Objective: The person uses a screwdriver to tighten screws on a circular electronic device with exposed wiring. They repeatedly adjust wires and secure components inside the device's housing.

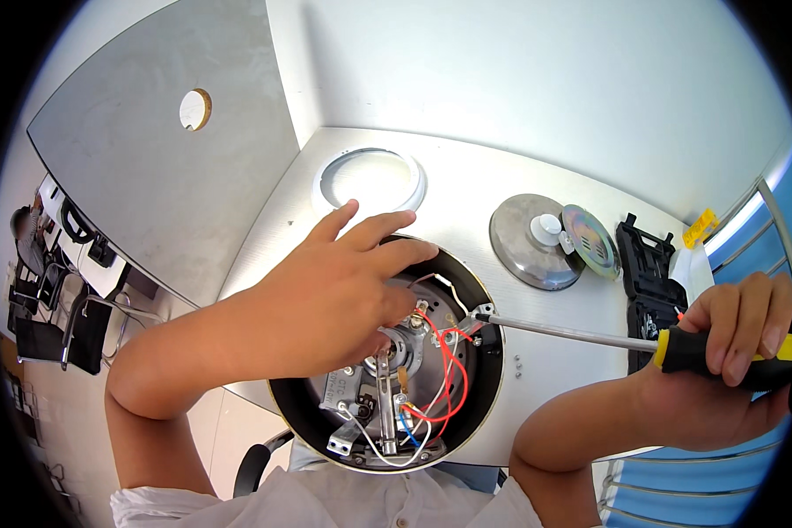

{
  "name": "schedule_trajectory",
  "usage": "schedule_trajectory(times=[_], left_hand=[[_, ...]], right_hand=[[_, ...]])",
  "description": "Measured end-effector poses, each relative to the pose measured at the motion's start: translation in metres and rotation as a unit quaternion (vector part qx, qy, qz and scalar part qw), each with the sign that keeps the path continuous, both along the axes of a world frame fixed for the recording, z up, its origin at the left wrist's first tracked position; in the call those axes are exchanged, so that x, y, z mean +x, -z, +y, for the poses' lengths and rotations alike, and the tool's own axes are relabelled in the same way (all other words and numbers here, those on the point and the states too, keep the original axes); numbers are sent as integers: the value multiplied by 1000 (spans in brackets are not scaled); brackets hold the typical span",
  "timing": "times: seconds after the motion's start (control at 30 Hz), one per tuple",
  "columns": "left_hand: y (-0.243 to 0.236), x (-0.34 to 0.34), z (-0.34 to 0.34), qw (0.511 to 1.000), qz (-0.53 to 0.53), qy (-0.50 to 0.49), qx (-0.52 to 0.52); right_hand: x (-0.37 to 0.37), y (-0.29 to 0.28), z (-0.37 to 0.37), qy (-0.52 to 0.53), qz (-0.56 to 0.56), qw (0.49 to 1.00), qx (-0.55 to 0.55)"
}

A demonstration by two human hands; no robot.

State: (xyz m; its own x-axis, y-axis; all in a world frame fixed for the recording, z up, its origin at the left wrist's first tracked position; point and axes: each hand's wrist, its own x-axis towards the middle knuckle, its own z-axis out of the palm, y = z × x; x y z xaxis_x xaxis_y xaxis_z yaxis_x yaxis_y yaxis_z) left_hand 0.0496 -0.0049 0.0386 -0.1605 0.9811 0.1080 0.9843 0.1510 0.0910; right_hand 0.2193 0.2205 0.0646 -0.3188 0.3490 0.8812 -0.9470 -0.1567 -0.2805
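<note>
Two hands on the job, and the risk I'd watch is a slip. Your right hand (748,330) is wrapped round the screwdriver (572,333) by its handle, with the tip at the small metal bracket (484,310) inside the housing's right wall. Your left hand (326,290) is spread wide over the round housing (299,409), thumb by the metal strip (385,409); can't tell if it's pressing. Shove at that angle and the tip could skid off and nick the red wires (463,400) or jab your fingers. Also, the housing sits right by the table's near edge, so an uneven push could tip or slide it. A sleeve or elbow could sweep off the loose screws (517,365) too.

Count: one screwdriver, one housing, one white ring (319,180) near the table's far left corner, one steel lid (519,238) toward the far edge with one shiny disc (594,239) leaning on it, one black tool case (647,255) along the right edge. Looks like four screws right of the housing, tiny though. One blue wire (407,427), at least two red; the white wires (374,451) cross too much for me to count.
</note>
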Motion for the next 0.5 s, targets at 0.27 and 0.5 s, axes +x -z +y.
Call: schedule_trajectory(times=[0.27,0.5], left_hand=[[3,0,0,999,-1,-35,13],[0,-1,7,999,-28,-12,40]], right_hand=[[1,2,2,-6,-6,1000,-10],[-5,0,8,34,12,999,40]])
